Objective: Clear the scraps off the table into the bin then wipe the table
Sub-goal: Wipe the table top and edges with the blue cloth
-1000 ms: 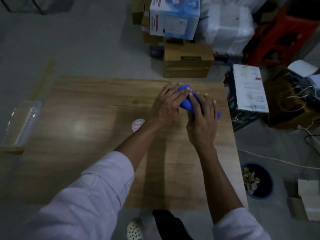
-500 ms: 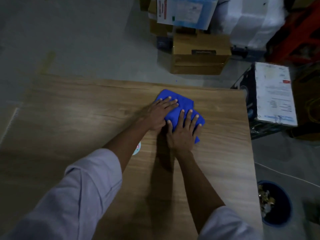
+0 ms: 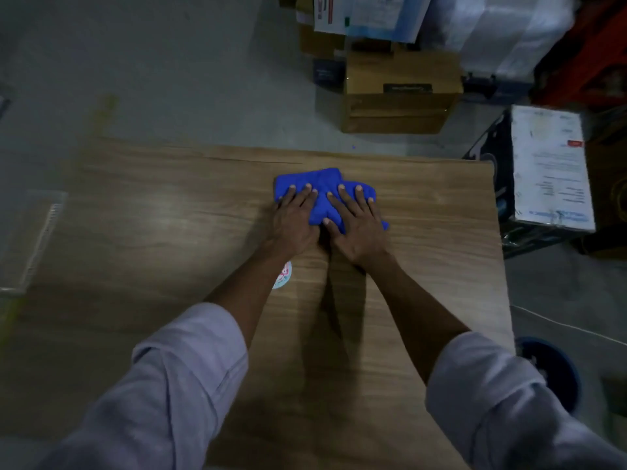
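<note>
Cloth (image 3: pixel 324 191) lies flat on the desk (image 3: pixel 169 232) under my left hand (image 3: pixel 295 218) and right hand (image 3: pixel 356 225), fingers spread; wiping is underway, sweeping next.

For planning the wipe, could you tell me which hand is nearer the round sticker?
Left. The left hand presses the blue cloth just beyond the round sticker; the right hand lies farther right.
</note>
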Tool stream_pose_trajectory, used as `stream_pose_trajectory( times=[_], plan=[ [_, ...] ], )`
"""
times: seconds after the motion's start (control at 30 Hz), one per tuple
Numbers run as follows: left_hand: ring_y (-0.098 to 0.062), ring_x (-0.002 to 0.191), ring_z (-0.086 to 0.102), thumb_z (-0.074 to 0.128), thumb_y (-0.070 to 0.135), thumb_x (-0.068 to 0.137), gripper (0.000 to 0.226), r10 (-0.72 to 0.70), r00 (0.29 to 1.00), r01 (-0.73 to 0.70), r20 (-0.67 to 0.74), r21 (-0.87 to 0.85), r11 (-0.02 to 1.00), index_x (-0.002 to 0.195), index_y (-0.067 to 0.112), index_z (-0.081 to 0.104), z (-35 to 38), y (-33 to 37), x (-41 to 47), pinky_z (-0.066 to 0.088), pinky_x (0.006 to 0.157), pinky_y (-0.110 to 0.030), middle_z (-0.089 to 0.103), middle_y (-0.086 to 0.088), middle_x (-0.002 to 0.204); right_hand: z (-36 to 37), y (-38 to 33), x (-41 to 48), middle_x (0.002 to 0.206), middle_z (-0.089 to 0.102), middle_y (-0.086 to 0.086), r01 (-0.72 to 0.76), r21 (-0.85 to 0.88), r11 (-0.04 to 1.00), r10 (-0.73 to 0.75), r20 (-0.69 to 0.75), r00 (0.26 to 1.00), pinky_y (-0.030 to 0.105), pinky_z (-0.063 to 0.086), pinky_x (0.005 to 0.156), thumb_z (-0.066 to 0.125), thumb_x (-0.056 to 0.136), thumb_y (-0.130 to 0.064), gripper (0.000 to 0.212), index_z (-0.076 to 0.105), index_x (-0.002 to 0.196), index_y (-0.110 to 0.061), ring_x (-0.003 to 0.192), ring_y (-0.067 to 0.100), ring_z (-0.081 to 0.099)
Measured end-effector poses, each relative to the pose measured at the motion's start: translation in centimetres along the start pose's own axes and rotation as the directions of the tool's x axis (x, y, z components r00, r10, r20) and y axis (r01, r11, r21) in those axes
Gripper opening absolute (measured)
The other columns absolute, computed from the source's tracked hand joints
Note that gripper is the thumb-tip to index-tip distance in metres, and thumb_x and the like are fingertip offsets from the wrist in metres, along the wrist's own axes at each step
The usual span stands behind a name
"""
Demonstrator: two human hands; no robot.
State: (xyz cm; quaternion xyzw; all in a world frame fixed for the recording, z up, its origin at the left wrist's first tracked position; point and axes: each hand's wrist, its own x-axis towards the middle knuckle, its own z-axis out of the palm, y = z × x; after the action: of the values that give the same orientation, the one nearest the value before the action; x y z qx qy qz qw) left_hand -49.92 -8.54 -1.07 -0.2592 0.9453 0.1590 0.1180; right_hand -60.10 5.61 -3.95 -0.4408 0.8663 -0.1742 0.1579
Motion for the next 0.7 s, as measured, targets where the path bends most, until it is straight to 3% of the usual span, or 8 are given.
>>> stream_pose_trajectory(
  times=[0.17, 0.27, 0.33, 0.37, 0.43, 0.47, 0.57, 0.7],
  plan=[
    [-0.027, 0.157, 0.007, 0.055, 0.032, 0.099, 0.075, 0.011, 0.998, -0.014, 0.062, 0.038, 0.999, 0.161, 0.015, 0.017, 1.1, 0.8, -6.1, 0.010, 0.126, -0.040, 0.013, -0.002, 0.170, 1.4, -2.2, -5.8, 0.155, 0.048, 0.009, 0.033, 0.090, 0.995, -0.029, -0.045, 0.999, 0.055, 0.026, 0.122, 0.035, 0.098, -0.050, 0.064, 0.052, 0.148, -0.015, 0.150, 0.037, 0.033],
    [-0.030, 0.144, 0.039, 0.053, 0.024, 0.098, 0.054, 0.096, 0.977, -0.116, 0.192, 0.096, 0.989, 0.150, 0.011, 0.045, -1.6, 1.1, -8.7, 0.030, 0.114, -0.034, 0.043, -0.012, 0.156, -1.1, -4.2, -8.3, 0.132, 0.065, 0.025, -0.016, 0.112, 0.994, 0.014, 0.021, 1.000, 0.053, 0.053, 0.095, 0.034, 0.089, -0.053, 0.072, 0.064, 0.136, -0.007, 0.119, 0.049, 0.062],
    [-0.033, 0.128, 0.054, 0.052, 0.019, 0.096, 0.042, 0.101, 0.970, -0.126, 0.223, 0.100, 0.987, 0.138, 0.015, 0.058, -4.9, 1.1, -8.9, 0.042, 0.097, -0.035, 0.058, -0.014, 0.141, -3.4, -5.7, -8.5, 0.127, 0.067, 0.024, -0.056, 0.011, 0.998, 0.055, 0.079, 0.995, 0.047, 0.052, 0.088, 0.040, 0.092, -0.052, 0.063, 0.062, 0.137, -0.014, 0.113, 0.046, 0.064],
    [-0.033, 0.128, 0.055, 0.053, 0.017, 0.095, 0.046, 0.112, 0.980, -0.129, 0.165, 0.095, 0.987, 0.141, 0.018, 0.056, -5.8, 1.0, -8.6, 0.042, 0.097, -0.036, 0.058, -0.012, 0.142, -4.1, -6.2, -8.2, 0.130, 0.065, 0.022, -0.061, 0.010, 0.998, 0.061, -0.007, 0.998, 0.047, 0.051, 0.092, 0.051, 0.096, -0.042, 0.051, 0.062, 0.137, -0.014, 0.117, 0.045, 0.062],
    [-0.030, 0.141, 0.042, 0.054, 0.015, 0.092, 0.066, 0.153, 0.988, -0.151, -0.005, 0.125, 0.981, 0.155, 0.021, 0.037, -5.7, 0.6, -8.4, 0.032, 0.110, -0.037, 0.044, -0.007, 0.156, -4.2, -6.6, -7.5, 0.138, 0.062, 0.022, -0.037, 0.059, 0.998, 0.051, -0.248, 0.967, 0.054, 0.045, 0.107, 0.069, 0.092, -0.019, 0.044, 0.065, 0.134, -0.007, 0.129, 0.047, 0.055],
    [-0.028, 0.148, 0.031, 0.055, 0.016, 0.092, 0.073, 0.160, 0.987, -0.156, -0.020, 0.140, 0.978, 0.159, 0.020, 0.027, -4.8, 0.3, -8.6, 0.025, 0.117, -0.038, 0.033, -0.005, 0.163, -3.2, -6.5, -7.2, 0.142, 0.059, 0.022, -0.034, 0.038, 0.999, 0.043, -0.281, 0.959, 0.056, 0.038, 0.114, 0.072, 0.089, -0.015, 0.046, 0.064, 0.134, -0.005, 0.135, 0.047, 0.050],
    [-0.026, 0.157, 0.004, 0.053, 0.026, 0.096, 0.082, 0.082, 0.989, -0.105, 0.120, 0.197, 0.975, 0.162, 0.019, 0.006, 1.1, -1.3, -10.9, 0.010, 0.125, -0.043, 0.003, -0.002, 0.171, 1.7, -7.0, -8.7, 0.159, 0.040, 0.016, -0.055, -0.002, 0.998, 0.055, -0.029, 0.998, 0.047, 0.010, 0.125, 0.065, 0.095, -0.018, 0.055, 0.051, 0.148, -0.010, 0.152, 0.039, 0.027],
    [-0.026, 0.157, -0.008, 0.049, 0.028, 0.098, 0.082, 0.046, 0.995, -0.061, 0.084, 0.184, 0.981, 0.162, 0.022, -0.003, 4.4, -1.8, -13.4, 0.002, 0.126, -0.044, -0.009, 0.001, 0.170, 4.8, -7.1, -11.8, 0.157, 0.042, 0.016, -0.098, 0.131, 0.987, 0.110, -0.081, 0.991, 0.047, 0.011, 0.124, 0.071, 0.087, -0.008, 0.064, 0.050, 0.148, -0.008, 0.152, 0.039, 0.027]
  ],
)
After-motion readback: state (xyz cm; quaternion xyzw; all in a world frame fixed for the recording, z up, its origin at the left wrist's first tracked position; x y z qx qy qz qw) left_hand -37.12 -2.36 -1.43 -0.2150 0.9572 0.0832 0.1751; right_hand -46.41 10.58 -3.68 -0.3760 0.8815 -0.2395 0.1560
